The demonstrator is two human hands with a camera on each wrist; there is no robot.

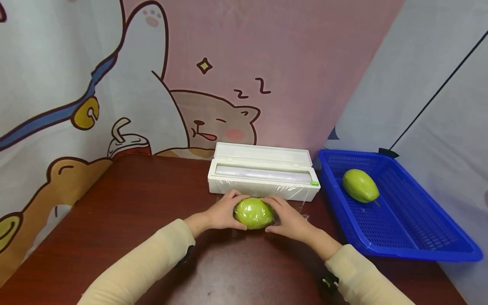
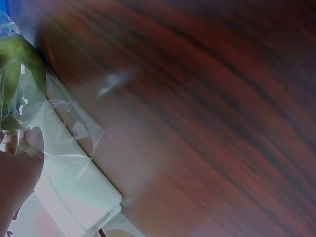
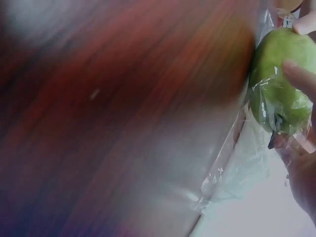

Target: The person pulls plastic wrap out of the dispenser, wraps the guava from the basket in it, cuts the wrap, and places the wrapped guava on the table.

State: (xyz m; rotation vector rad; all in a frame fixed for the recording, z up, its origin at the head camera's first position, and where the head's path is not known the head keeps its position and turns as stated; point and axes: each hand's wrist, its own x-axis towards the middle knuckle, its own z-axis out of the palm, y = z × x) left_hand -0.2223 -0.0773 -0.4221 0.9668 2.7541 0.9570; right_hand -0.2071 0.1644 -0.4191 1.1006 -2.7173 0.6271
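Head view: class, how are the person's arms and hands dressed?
The left sleeve and right sleeve are plain cream, ending short of the hands. A dark item shows beneath each cuff: the left item is partly hidden, the right item bears a small pale mark. The left hand and right hand are gloveless.

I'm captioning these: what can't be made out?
Head: underside of held fruit, hidden by its top.
Head: underside of film roll, hidden by white box.
Left wrist: much of left hand, cut off by left edge.
Right wrist: much of right hand, cut off by right edge.
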